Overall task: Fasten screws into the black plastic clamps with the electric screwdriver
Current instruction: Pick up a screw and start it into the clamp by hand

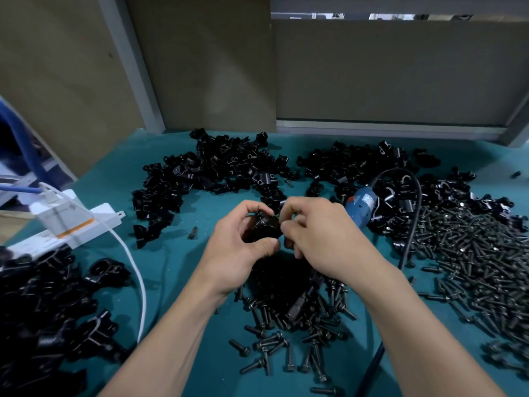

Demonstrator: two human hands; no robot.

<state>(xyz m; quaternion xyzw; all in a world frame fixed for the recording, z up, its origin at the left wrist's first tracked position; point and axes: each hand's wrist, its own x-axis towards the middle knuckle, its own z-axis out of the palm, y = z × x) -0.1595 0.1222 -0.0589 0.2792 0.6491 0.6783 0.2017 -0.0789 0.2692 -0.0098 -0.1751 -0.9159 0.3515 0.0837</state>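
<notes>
My left hand [237, 247] grips a black plastic clamp [262, 227] above the green table [171, 253]. My right hand [315, 233] has its fingertips curled at the clamp's right side, pinching something small and dark there; I cannot make out what it is. The blue electric screwdriver [362, 206] lies on the table just behind my right hand, its black cable [415, 219] looping away to the right. Loose black screws [472, 253] are heaped at the right, and more screws [286, 325] lie below my hands.
Piles of black clamps [223, 170] spread across the back of the table, and another clamp pile [43, 305] sits at the near left. A white power strip [71, 222] with a white cable [134, 267] lies at the left. Brown panels wall off the back.
</notes>
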